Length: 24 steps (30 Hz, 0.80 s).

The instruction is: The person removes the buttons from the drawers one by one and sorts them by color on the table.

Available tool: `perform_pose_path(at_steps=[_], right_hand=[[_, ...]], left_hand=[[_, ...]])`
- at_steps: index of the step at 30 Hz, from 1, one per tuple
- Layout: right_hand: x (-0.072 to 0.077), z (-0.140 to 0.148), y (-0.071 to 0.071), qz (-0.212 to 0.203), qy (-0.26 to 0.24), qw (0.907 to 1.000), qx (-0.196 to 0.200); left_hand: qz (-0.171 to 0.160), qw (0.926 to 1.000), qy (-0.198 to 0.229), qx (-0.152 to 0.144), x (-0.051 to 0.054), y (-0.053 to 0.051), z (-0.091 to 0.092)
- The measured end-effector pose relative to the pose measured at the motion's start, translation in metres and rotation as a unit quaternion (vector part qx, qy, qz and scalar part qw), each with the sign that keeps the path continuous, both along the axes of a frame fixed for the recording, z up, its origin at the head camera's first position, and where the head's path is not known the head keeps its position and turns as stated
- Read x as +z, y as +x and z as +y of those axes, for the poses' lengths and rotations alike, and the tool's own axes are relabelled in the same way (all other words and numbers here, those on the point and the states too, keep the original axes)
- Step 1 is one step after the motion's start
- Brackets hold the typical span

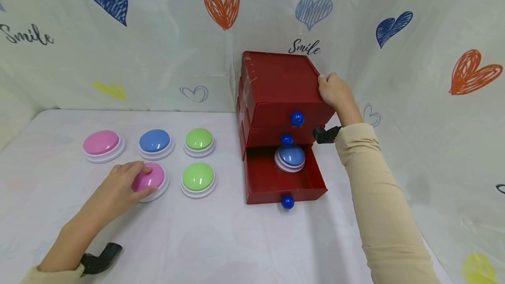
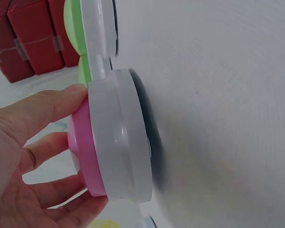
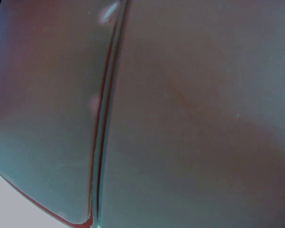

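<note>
In the head view my left hand grips a pink push button with a white round base, thumb and fingers around its dome. The left wrist view shows the same pink button from the side, with a dark shadow along its base. My right hand holds the upper right edge of a red drawer cabinet. The bottom drawer stands pulled out with a blue push button inside. The right wrist view has only the cabinet's red surface, with my fingers out of sight.
Left of the cabinet, on the white table, sit another pink button, a blue button and two green buttons. Blue knobs stick out from the drawer fronts. A heart-patterned cloth hangs behind.
</note>
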State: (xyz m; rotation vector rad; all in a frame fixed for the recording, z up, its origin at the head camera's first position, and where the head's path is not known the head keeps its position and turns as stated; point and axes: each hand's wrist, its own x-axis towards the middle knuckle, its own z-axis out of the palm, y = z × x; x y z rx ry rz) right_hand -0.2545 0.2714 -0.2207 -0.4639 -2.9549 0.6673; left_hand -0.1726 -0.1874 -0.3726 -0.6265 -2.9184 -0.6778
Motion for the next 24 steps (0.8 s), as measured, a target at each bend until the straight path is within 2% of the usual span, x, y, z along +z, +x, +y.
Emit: perform_pose_path(at_steps=[6,13,18,24], right_hand=[[-0.001,0.0,0.001,0.003,-0.009,1.0,-0.002],[-0.001,0.0,0.001,0.007,-0.003,1.0,0.003],[0.0,-0.001,0.0,0.007,-0.008,0.9999,0.004],[0.0,-0.001,0.0,0.008,-0.006,0.9999,0.003]], left_hand=[[0.007,1.0,0.0,-0.003,0.0,-0.002,-0.008],[0.002,0.9999,-0.005,0.015,-0.002,-0.002,-0.02],[0.02,0.9995,-0.006,0.025,-0.002,-0.001,-0.031],[0.005,0.9988,-0.017,0.045,-0.002,0.0,-0.047]])
